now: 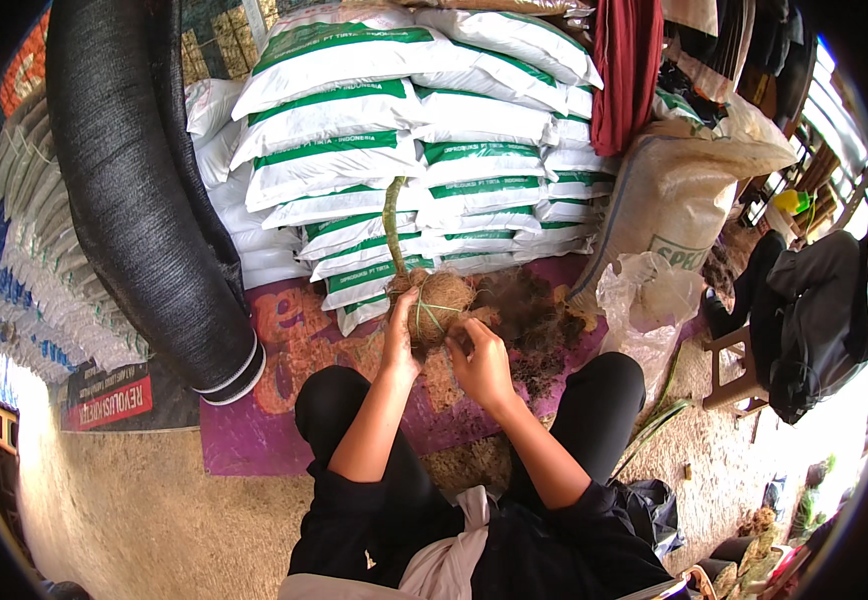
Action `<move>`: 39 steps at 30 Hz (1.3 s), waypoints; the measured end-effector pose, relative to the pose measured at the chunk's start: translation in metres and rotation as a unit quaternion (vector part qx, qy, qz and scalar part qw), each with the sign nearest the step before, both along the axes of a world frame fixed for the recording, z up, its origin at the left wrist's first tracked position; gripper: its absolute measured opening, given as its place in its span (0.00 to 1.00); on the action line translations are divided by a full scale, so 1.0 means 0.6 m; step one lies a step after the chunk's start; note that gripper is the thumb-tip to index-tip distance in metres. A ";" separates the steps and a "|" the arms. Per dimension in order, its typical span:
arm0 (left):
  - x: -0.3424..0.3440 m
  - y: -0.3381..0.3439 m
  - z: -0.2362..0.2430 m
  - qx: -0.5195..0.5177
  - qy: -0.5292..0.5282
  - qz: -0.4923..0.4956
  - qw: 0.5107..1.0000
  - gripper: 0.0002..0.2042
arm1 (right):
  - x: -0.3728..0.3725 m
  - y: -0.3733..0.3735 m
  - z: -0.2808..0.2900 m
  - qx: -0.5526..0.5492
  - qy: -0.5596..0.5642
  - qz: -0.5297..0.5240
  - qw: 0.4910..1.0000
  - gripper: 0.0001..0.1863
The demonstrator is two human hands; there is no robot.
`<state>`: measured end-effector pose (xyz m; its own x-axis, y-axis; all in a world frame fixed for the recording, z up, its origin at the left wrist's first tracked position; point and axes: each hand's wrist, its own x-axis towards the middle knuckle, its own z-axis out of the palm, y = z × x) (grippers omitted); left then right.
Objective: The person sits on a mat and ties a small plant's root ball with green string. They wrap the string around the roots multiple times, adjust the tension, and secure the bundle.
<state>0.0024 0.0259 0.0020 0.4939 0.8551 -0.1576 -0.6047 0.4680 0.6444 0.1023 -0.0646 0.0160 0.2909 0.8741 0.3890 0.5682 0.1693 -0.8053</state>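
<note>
In front of my knees, a round ball of brown coconut fibre (438, 298) is wound with thin green string (430, 308) that crosses on its face. A thick greenish-brown plant stem (391, 225) rises from the ball's upper left side and leans against the white sacks. My left hand (400, 338) supports the ball from its left, fingers wrapped behind it and partly hidden. At the lower right of the ball, my right hand (478, 358) has its fingertips pinched together where the string runs toward them.
Stacked white-and-green sacks (344, 165) stand ahead. A black mesh roll (139, 200) leans at left. Loose dark fibre (529, 310) lies on the purple mat (239, 440). To the right are a beige sack (669, 200), a clear plastic bag (651, 300) and a seated person's dark-clothed legs (809, 300).
</note>
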 end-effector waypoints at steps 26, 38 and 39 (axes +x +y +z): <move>-0.002 0.008 -0.034 -0.038 -0.054 0.066 0.996 0.16 | 0.004 0.186 0.153 -0.053 -0.434 0.275 0.856 0.06; -0.003 0.003 -0.024 0.021 0.018 0.041 0.999 0.18 | 0.038 0.173 0.138 0.040 -0.385 0.193 0.902 0.06; -0.003 0.003 -0.026 0.016 0.023 0.042 0.999 0.18 | 0.039 0.175 0.134 0.038 -0.385 0.196 0.901 0.06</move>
<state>0.0003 0.0277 -0.0134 0.4127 0.8983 -0.1505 -0.6104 0.3954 0.6863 0.1254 0.0405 0.0967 -0.4154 0.8138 0.4063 0.8386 0.5157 -0.1755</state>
